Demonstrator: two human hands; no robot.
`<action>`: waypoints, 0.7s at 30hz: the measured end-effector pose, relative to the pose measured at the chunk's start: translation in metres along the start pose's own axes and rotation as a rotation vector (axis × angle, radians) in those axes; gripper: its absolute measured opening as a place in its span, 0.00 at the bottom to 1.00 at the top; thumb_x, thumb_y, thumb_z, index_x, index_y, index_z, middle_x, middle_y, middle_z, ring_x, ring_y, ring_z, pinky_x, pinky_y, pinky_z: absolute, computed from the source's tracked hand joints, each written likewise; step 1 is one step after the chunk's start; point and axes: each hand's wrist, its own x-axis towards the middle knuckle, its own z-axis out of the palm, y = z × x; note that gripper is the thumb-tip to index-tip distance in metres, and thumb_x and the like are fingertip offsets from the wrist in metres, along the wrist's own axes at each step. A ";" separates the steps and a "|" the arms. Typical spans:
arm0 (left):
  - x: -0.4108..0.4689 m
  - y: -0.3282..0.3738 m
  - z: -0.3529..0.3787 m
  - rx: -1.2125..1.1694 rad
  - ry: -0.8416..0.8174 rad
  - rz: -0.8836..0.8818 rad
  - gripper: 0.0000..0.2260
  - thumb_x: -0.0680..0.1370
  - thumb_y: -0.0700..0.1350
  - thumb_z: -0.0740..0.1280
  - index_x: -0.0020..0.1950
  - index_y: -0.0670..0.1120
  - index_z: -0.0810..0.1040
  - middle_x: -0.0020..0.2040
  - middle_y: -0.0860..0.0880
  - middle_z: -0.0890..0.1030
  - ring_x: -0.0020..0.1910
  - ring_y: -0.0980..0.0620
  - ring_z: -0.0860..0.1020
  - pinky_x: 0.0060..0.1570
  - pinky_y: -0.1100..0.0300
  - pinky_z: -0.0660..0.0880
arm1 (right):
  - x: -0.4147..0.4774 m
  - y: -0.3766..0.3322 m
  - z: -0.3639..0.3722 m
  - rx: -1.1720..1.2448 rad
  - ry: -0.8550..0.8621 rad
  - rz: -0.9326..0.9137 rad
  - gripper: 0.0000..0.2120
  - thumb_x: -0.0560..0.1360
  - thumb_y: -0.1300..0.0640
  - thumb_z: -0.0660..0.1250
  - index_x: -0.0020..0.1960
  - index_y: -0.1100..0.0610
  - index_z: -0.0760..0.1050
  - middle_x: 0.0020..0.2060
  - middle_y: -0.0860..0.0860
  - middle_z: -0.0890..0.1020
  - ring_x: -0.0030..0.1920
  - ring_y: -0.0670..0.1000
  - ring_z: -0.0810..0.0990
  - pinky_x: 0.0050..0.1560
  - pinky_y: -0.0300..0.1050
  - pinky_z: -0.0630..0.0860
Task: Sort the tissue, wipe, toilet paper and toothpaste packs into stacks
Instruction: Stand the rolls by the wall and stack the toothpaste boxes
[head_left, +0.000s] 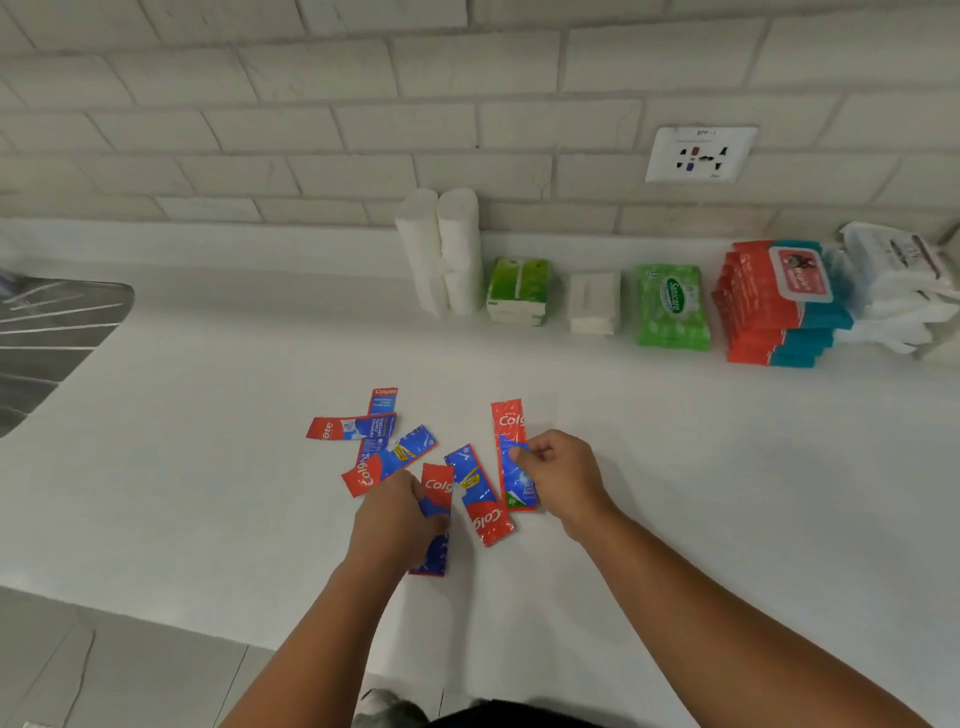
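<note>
Red-and-blue toothpaste sachets (389, 460) lie mid-worktop (208, 467). The left hand (397, 519) curls its grip round the left sachet (437, 488); the right hand (563, 478) pinches the right sachet (510, 431). Both run front-to-back, red ends toward the rear edge.

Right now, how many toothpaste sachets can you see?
6. Three overlap at left: upright sachet, crosswise sachet, diagonal sachet. Left hand grips fourth sachet; middle sachet lies between them; right hand pinches sixth sachet. Others may hide underneath.

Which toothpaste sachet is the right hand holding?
The rightmost Colgate sachet, lying with its red end toward the wall; the right hand pinches its blue middle.
</note>
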 end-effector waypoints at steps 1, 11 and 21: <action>0.000 -0.003 -0.001 -0.006 0.015 0.015 0.17 0.74 0.56 0.74 0.55 0.50 0.72 0.49 0.52 0.78 0.47 0.53 0.77 0.42 0.61 0.76 | -0.004 -0.004 0.003 0.017 -0.008 -0.002 0.09 0.76 0.52 0.73 0.42 0.56 0.76 0.39 0.50 0.83 0.40 0.49 0.84 0.40 0.43 0.78; -0.008 -0.028 -0.040 -0.678 -0.099 0.232 0.11 0.79 0.53 0.69 0.48 0.46 0.82 0.41 0.51 0.86 0.42 0.52 0.85 0.45 0.52 0.83 | -0.049 -0.034 0.075 0.265 -0.127 0.050 0.10 0.76 0.51 0.72 0.43 0.57 0.79 0.42 0.54 0.86 0.42 0.54 0.87 0.48 0.54 0.84; 0.019 -0.066 -0.039 -0.559 -0.133 0.197 0.10 0.79 0.51 0.70 0.44 0.45 0.81 0.42 0.52 0.85 0.41 0.55 0.85 0.41 0.58 0.82 | -0.073 -0.017 0.097 -0.287 0.098 -0.215 0.05 0.78 0.58 0.68 0.49 0.57 0.82 0.41 0.50 0.85 0.41 0.48 0.83 0.46 0.45 0.80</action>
